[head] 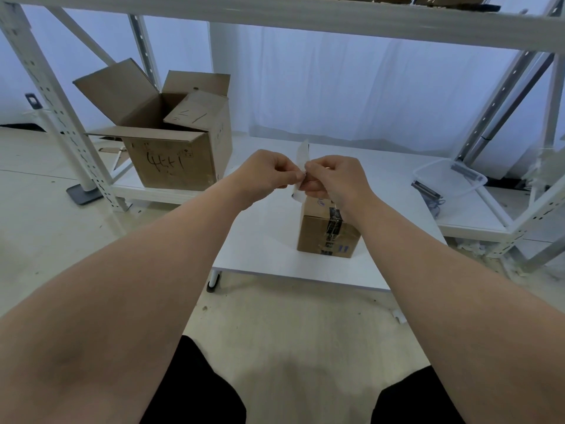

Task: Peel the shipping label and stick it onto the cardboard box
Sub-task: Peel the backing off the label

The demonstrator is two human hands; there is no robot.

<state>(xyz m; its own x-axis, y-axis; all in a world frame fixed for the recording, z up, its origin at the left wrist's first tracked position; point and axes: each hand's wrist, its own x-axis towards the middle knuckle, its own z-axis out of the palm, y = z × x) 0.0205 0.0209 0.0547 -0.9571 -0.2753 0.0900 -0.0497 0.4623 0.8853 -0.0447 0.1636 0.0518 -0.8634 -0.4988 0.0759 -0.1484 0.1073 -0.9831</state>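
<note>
A small taped cardboard box [327,235] stands on the low white table [269,240], partly hidden behind my right wrist. Above it I hold a white shipping label [303,154] upright and edge-on. My left hand [269,174] and my right hand [333,175] both pinch the label at its middle, fingertips almost touching. The lower end of the label [297,195] hangs down beside the box's top left corner. I cannot tell whether the backing has separated from the label.
A large open cardboard box [171,148] with handwriting sits on the low white shelf at the left. A clear plastic tray [449,179] and small dark items lie on the shelf at the right. White metal rack posts [52,96] stand on both sides.
</note>
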